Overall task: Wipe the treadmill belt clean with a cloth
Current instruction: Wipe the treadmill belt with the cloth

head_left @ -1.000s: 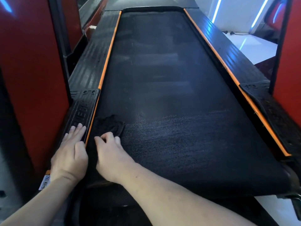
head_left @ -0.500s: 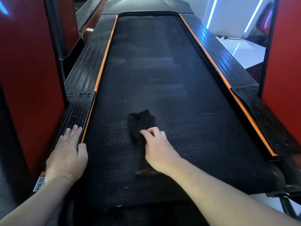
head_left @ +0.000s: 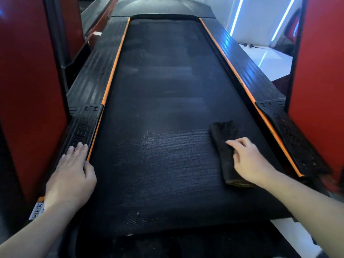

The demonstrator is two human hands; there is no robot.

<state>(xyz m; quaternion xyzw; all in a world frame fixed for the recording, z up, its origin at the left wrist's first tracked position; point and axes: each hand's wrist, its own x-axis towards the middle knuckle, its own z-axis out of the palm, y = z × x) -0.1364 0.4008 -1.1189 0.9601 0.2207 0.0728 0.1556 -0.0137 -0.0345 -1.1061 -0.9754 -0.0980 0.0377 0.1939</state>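
1. While the left hand (head_left: 71, 175) lies flat on the black ribbed side rail (head_left: 83, 127) at the treadmill's left, its grip is spread: the fingers are straight and close together, and the thumb rests on the belt's edge just past the thin orange edge strip (head_left: 109, 81).
2. The black textured treadmill belt (head_left: 158, 164) runs away from the camera between the two rails. Its near part shows fine crosswise streaks and its farther part a dull grey haze.
3. The dark, folded, oblong cloth (head_left: 225, 135) lies on the right side of the belt, near the right-hand orange strip but apart from it.
4. The right hand (head_left: 249, 161) rests on the near half of the cloth and presses it to the belt. Its grip is loose, with the fingers slightly bent and the forefinger pointing left; the thumb is hidden.
5. Tall red upright panels (head_left: 28, 90) stand on both sides, and a white printed label (head_left: 37, 211) shows beside the left wrist.
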